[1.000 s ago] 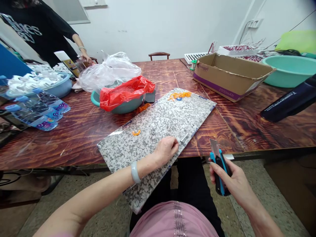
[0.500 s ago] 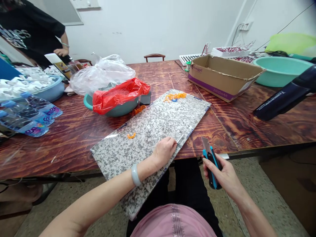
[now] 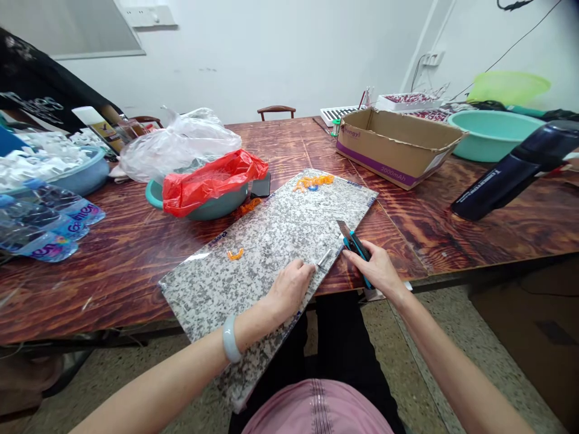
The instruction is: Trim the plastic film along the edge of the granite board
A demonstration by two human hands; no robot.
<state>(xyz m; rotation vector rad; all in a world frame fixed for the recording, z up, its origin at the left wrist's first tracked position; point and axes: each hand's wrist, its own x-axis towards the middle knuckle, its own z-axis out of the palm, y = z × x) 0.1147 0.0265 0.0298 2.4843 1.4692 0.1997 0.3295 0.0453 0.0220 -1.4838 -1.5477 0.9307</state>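
Observation:
A speckled grey stone-pattern slab (image 3: 271,241) lies diagonally on the wooden table, its near end overhanging my lap. My left hand (image 3: 289,288) rests closed on the slab, pinching a small silvery piece (image 3: 324,258) near the slab's right edge. My right hand (image 3: 375,268) grips a blue and black utility knife (image 3: 355,244), blade out and pointing over the slab's edge, close to the silvery piece. A small orange bit (image 3: 235,254) lies mid-slab, and a pile of orange pieces (image 3: 312,181) sits at the far end.
A teal bowl with a red bag (image 3: 208,181) and a clear bag (image 3: 181,144) stand behind the slab. A cardboard box (image 3: 398,144), a teal basin (image 3: 493,129) and a dark bottle (image 3: 511,175) are to the right. Water bottles (image 3: 49,223) lie left. Another person's dark sleeve (image 3: 31,96) shows far left.
My right hand has brought the knife up from below the table edge to the slab beside my left hand. The person at far left has moved mostly out of view.

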